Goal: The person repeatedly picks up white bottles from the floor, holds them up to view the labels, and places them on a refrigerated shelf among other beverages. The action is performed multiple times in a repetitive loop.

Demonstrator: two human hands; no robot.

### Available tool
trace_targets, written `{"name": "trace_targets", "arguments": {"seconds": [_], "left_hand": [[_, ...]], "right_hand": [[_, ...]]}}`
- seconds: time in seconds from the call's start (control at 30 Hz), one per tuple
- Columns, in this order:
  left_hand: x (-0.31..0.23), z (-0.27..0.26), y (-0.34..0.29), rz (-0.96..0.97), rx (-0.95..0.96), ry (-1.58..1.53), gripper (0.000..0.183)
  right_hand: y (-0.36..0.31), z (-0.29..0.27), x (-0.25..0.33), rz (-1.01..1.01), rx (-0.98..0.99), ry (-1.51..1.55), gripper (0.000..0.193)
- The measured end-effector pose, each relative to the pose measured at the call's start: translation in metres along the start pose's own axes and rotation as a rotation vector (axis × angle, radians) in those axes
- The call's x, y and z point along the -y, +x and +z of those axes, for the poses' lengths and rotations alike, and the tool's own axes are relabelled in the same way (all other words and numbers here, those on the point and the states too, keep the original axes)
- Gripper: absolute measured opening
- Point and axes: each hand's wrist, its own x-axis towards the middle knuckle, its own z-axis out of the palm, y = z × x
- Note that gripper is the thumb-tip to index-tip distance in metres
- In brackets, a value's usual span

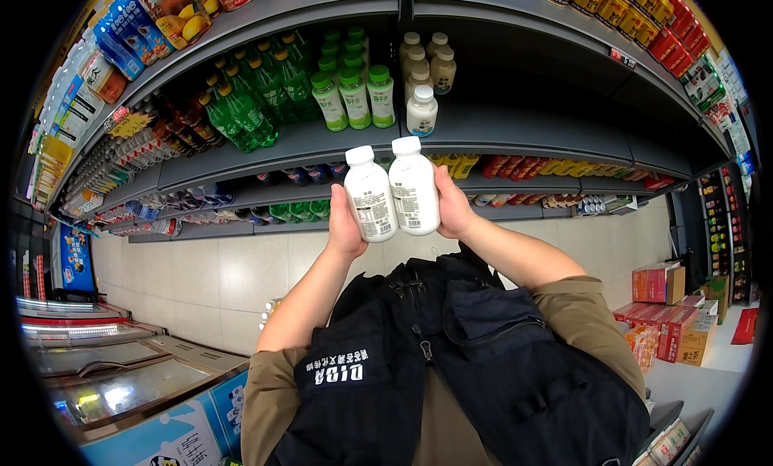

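Two white bottles with white caps are held upright side by side in front of the shelf, printed labels facing me. My left hand (347, 227) grips the left bottle (369, 196) from its outer side. Round the outer side of the right bottle (414, 188) my right hand (453, 204) is closed. The two bottles touch or nearly touch. Just beyond them on the dark shelf (515, 136) stands another white-capped bottle (421, 111), at the front of a row of beige bottles (443, 70).
Left of that row stand green-capped bottles (353, 97) and large green soda bottles (245, 115). Lower shelves hold cans and more bottles. Cardboard cartons (664, 329) are stacked on the floor at right. A glass-topped freezer (121, 385) is at lower left.
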Motion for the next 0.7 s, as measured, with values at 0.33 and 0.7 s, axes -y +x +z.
{"name": "trace_targets", "arguments": {"seconds": [0.33,0.7], "left_hand": [[-0.0014,0.0034,-0.0016,0.024,0.024,0.011,0.074],[-0.0013,0.0040,-0.0023,0.016,0.019,0.005,0.075]], "right_hand": [[-0.0005,0.0005,-0.0008,0.002,-0.024,-0.045,0.069],[-0.0003,-0.0031,-0.0041,0.010,-0.042,-0.052,0.072]]}}
